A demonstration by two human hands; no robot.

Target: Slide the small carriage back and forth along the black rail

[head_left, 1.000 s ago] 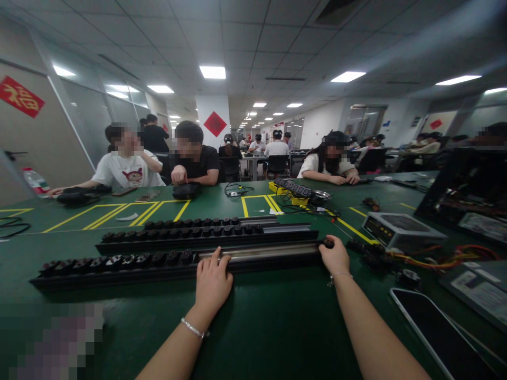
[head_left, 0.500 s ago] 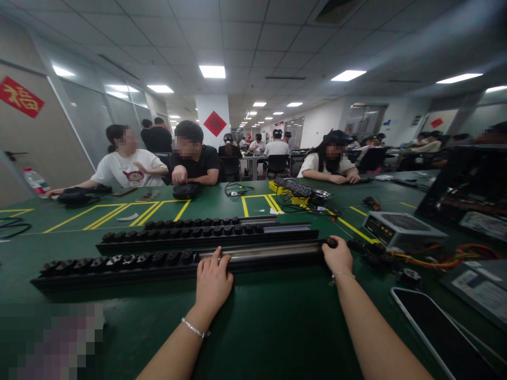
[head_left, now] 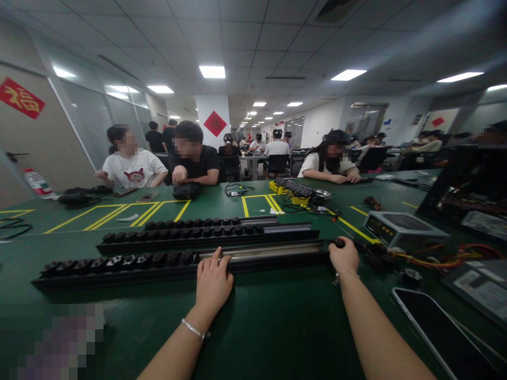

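A long black rail point(head_left: 273, 258) with a shiny channel lies across the table before me, and a row of small black knob-like parts point(head_left: 130, 261) fills its left half. My left hand point(head_left: 214, 282) rests on the rail's near edge around its middle, fingers stretched and apart. Just past the rail's right end, my right hand point(head_left: 344, 258) is closed, fingertips pinching a small dark round part point(head_left: 339, 243) partly hidden by the fingers. Behind lie a second rail point(head_left: 291, 234) and a third rail point(head_left: 259, 218), each carrying similar black parts.
To the right are a metal power supply box point(head_left: 404, 230) with coloured wires point(head_left: 463, 256), loose dark parts point(head_left: 410, 277) and a phone point(head_left: 431, 327). A yellow-ended device point(head_left: 293, 190) with cables lies farther back. Several people sit across the green table point(head_left: 277, 327).
My right hand has shifted slightly right, away from the rail's end, with the small dark part between its fingers. My left hand has stayed put. Across the table, a person's arm has drawn back.
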